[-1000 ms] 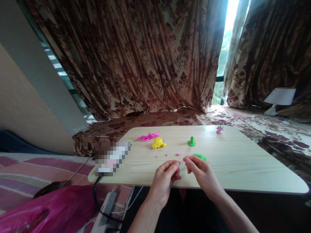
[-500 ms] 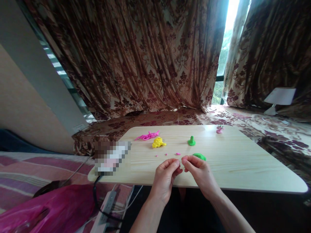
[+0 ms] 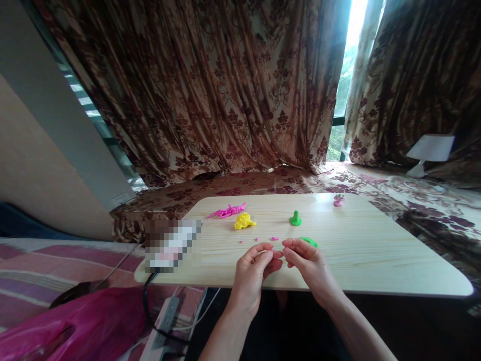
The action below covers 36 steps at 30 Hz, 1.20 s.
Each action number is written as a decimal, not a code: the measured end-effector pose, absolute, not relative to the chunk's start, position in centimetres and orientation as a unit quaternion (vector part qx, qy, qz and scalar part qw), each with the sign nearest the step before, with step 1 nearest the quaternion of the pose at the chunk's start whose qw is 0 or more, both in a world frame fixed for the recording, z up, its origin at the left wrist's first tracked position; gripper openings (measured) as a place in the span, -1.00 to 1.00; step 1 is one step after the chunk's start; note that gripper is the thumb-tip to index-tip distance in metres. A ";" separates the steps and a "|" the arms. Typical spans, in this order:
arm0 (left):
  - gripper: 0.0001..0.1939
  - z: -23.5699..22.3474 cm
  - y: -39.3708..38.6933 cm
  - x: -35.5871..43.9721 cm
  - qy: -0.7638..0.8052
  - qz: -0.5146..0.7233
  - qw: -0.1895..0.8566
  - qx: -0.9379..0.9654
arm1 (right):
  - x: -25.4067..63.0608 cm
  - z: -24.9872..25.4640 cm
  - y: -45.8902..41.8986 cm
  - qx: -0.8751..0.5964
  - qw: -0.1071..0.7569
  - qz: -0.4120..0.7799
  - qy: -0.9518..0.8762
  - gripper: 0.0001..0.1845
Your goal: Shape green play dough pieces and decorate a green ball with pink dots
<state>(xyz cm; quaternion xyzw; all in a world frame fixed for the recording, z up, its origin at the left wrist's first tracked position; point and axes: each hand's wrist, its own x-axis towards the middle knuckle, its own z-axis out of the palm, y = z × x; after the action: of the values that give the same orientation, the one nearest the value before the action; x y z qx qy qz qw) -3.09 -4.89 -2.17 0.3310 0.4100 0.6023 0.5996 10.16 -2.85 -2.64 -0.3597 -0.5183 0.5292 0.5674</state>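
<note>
My left hand [image 3: 255, 268] and my right hand [image 3: 306, 263] meet fingertip to fingertip over the near edge of a light wooden table [image 3: 376, 250]. Both hands are curled in a pinch; what they pinch is too small to make out. A flat green clay piece [image 3: 310, 241] lies just behind my right hand. Farther back stand a green clay cone [image 3: 295, 218], a yellow clay lump [image 3: 244, 221] and pink clay strands [image 3: 227, 210]. Small pink crumbs [image 3: 274, 238] lie in front of my fingers.
A small pink and green clay figure [image 3: 338, 200] sits at the table's far right. A blurred object [image 3: 171, 244] lies at the left end with a black cable [image 3: 148, 306] running down. A pink bag [image 3: 75, 326], a power strip [image 3: 165, 321], patterned curtains and a white lamp [image 3: 428, 153] surround the table.
My two hands have drawn slightly closer together, fingertips now touching. The view has shifted a little; the clay pieces have not moved.
</note>
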 end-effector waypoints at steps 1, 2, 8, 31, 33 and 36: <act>-0.75 -2.2 -4.9 -3.1 0.411 0.604 0.599 0.329 | 10.2 -2.7 -2.8 -0.355 0.571 0.531 -0.517 -0.80; -0.74 -2.1 -4.9 -3.1 0.412 0.606 0.598 0.325 | 10.2 -2.8 -2.8 -0.352 0.573 0.530 -0.517 -0.81; -0.76 -2.0 -5.0 -3.3 0.397 0.608 0.619 0.299 | 10.5 -2.5 -3.0 -0.391 0.572 0.497 -0.522 -0.68; -0.86 -2.4 -5.0 -3.3 0.425 0.589 0.564 0.392 | 10.6 -2.4 -2.8 -0.373 0.556 0.496 -0.554 -0.76; -0.88 -2.2 -5.0 -3.1 0.440 0.587 0.552 0.395 | 10.5 -2.5 -2.7 -0.364 0.567 0.494 -0.549 -0.76; -0.90 -1.8 -5.2 -2.7 0.454 0.582 0.539 0.406 | 10.4 -2.9 -2.6 -0.359 0.566 0.489 -0.558 -0.84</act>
<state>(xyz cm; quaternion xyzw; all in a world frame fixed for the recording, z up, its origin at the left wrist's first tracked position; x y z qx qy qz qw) -2.68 -5.18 -1.83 0.4062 0.4541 0.5820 0.5386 10.45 -2.56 -2.85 -0.3591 -0.5581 0.4891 0.5660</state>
